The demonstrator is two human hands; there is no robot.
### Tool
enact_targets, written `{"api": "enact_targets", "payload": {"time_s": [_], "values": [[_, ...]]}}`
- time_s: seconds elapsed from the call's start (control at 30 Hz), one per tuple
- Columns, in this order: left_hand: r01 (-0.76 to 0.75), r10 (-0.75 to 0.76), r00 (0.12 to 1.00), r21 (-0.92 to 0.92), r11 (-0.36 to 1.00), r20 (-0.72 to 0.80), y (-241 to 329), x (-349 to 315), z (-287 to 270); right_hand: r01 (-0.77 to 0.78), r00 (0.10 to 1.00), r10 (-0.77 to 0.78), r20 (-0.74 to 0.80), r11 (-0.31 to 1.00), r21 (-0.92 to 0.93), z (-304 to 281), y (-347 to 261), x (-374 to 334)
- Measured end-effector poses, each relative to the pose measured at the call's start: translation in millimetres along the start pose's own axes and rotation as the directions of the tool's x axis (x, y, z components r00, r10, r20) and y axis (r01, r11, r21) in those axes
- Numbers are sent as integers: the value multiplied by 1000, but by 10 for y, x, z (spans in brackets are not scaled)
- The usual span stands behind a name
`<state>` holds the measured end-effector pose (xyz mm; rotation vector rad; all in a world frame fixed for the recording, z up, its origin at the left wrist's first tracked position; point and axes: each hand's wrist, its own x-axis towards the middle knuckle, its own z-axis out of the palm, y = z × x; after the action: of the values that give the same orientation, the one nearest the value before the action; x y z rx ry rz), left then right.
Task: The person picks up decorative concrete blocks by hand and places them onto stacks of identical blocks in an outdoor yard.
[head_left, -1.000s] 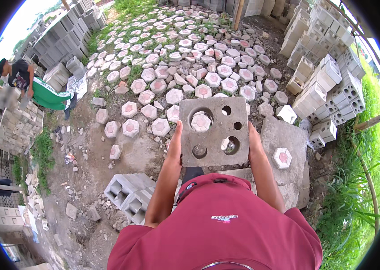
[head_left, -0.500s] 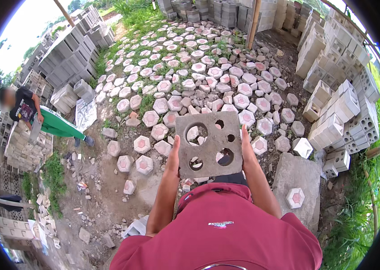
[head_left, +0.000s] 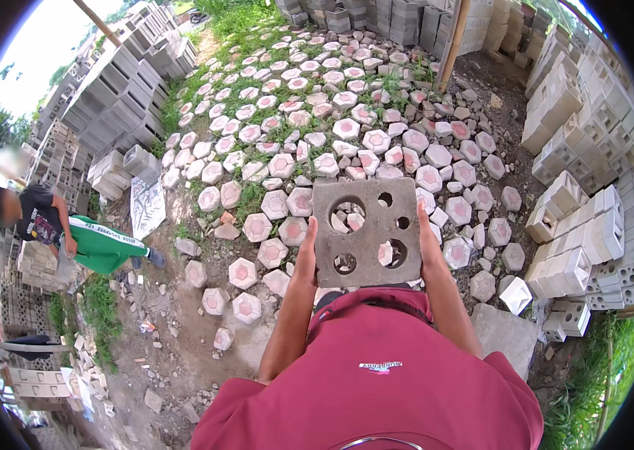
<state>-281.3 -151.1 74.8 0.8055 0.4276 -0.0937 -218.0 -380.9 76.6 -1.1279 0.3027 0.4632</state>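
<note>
Between my two palms, in front of my chest, is a grey concrete block (head_left: 370, 238) with round holes of different sizes through its face. My left hand (head_left: 306, 255) presses flat on its left side, with the thumb edge showing along it. On the opposite side my right hand (head_left: 430, 244) grips the block in the same way. Most of the fingers are hidden behind the block. Through the holes I see bits of the stony ground.
Many hexagonal pavers (head_left: 247, 307) with pinkish centres lie across the ground ahead. Stacked hollow blocks (head_left: 118, 90) rise at the far left, and more blocks (head_left: 583, 255) stand on the right. A person (head_left: 39, 217) in green trousers stands at the left. A flat slab (head_left: 508, 337) lies by my right side.
The view has turned slightly left, so the surroundings sit farther right. The block stays between my hands and appears a little higher and more level. The person at the left has shifted posture.
</note>
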Motion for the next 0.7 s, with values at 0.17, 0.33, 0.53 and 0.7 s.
{"api": "enact_targets", "payload": {"time_s": [0.17, 0.33, 0.53, 0.7], "values": [[27, -27, 995, -6, 1000, -93, 405, 670, 344, -28, 999, 27, 37, 999, 18, 169, -539, 746], [57, -49, 993, 65, 996, -111, 663, 1499, 256, -28, 999, 30, 27, 998, -54, 380, -871, 1467], [70, -39, 981, 158, 985, -192, 1057, 2735, 201, -55, 998, 57, 11, 993, -105, 669, -1235, 2685], [63, -43, 991, 160, 985, -125, 1843, 3795, 415, 3, 998, -16, -58, 976, -218, 1287, -1798, 3704]]}}
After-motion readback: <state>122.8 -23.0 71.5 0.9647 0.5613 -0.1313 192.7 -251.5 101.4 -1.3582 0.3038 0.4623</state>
